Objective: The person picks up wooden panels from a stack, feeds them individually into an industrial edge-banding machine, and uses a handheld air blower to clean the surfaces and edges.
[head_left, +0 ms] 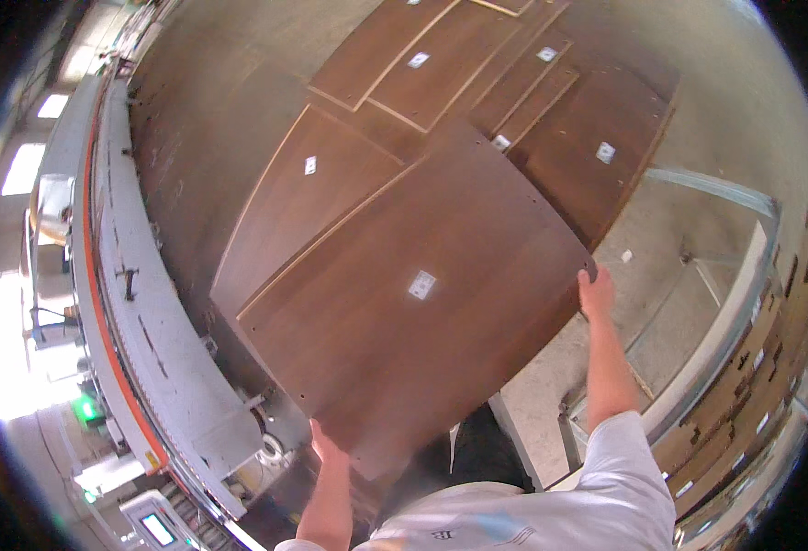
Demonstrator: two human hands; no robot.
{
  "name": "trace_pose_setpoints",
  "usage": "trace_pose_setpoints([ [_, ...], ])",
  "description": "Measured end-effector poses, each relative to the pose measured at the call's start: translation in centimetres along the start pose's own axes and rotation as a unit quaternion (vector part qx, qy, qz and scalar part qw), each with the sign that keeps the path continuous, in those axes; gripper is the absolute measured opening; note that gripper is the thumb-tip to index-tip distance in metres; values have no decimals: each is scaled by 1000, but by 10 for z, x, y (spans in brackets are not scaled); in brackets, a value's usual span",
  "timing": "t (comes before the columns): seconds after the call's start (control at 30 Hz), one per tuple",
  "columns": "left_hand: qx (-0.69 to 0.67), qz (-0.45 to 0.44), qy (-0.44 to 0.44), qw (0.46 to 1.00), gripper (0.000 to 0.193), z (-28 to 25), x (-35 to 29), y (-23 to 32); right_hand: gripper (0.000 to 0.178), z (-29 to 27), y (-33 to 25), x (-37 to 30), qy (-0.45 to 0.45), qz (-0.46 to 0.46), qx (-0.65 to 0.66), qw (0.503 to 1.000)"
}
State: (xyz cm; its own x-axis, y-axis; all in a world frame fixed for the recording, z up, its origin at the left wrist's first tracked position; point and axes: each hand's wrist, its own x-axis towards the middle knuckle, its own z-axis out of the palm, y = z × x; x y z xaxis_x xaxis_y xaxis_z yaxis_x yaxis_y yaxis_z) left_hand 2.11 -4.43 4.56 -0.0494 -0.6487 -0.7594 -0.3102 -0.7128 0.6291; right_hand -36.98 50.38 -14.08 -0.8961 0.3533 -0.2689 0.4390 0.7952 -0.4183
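Observation:
A large dark brown board (395, 321) with small holes near its edges and a white label (421, 285) at its middle is held up in front of my body. My right hand (595, 291) grips its right edge near a corner, thumb on top and the other fingers hidden beneath. At the near left edge my left hand (326, 443) is closed round the board, its fingers mostly hidden under it. Just beyond lie more brown labelled boards, among them one at the left (317, 184) and one at the right (597, 138).
A long pale machine table (138, 275) with an orange strip runs along my left, with a small control screen (157, 528) at its near end. To my right are a metal frame (725, 188) and a stack of brown boards or cartons (744, 413). Concrete floor (551, 376) shows between.

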Motion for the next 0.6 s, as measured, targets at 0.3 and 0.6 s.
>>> trace_pose_setpoints([
  [0.3, -15, 16, 92, 995, 59, -34, -38, 31, 88, 40, 14, 34, -290, 68, -68, 952],
  [0.6, -39, -23, 129, 991, 49, -225, -56, 13, 80, -13, -1, -71, -206, 2, -150, 967],
])
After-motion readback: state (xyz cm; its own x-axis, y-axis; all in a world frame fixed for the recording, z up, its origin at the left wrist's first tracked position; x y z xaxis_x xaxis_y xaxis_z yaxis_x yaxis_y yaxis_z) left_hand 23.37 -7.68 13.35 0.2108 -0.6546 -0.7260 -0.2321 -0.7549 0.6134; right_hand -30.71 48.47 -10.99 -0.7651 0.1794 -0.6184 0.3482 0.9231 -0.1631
